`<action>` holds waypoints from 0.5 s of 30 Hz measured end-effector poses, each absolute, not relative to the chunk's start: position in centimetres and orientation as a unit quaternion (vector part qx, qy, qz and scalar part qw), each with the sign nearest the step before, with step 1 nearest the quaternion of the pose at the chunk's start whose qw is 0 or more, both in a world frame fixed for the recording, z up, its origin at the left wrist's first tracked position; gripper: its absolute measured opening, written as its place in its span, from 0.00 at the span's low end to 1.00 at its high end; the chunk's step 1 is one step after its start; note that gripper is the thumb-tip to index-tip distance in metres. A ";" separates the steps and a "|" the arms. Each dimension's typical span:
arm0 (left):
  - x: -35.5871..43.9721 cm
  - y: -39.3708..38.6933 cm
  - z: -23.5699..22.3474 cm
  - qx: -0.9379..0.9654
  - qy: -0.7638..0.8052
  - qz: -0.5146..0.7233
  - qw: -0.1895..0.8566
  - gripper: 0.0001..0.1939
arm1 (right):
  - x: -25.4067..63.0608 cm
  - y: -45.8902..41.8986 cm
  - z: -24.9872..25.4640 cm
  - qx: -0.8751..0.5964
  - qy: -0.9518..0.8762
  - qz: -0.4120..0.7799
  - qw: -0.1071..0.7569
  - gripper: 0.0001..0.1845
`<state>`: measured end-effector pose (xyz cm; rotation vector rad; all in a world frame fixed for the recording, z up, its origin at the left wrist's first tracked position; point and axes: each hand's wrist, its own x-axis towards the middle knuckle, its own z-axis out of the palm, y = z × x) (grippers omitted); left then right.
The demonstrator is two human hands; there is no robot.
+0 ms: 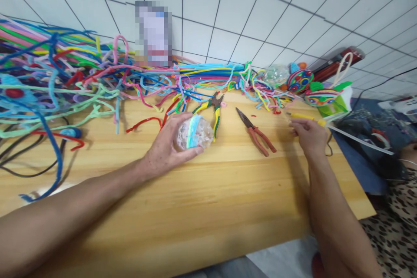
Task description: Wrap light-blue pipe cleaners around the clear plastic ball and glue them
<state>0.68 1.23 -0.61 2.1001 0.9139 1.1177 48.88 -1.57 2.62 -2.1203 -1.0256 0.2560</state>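
Observation:
My left hand (167,145) is wrapped around the side of a clear, textured plastic ball (205,134). A band of blue and yellow-green pipe cleaners (193,131) runs across the ball. At the right side of the table my right hand (308,137) is closed, fingers curled, on a slim yellow glue gun (304,117). A long whitish glue stick (360,139) extends from its back end, and my hand hides the handle. Just behind the ball lie green-and-yellow pliers (215,115). Red-handled long-nose pliers (256,132) rest between my hands.
Tangled pipe cleaners (81,74) cover the left and back of the wooden table (202,200). A phone-like object (154,34), blurred out, leans on the tiled wall. Another clear ball (276,75) and colourful decorated balls (299,80) stand back right. A person in leopard print (399,208) is at right.

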 end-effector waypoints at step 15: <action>0.6 1.2 -0.6 0.788 0.350 0.411 0.297 0.39 | 48.4 -3.1 2.4 -0.766 -0.424 0.171 0.452 0.19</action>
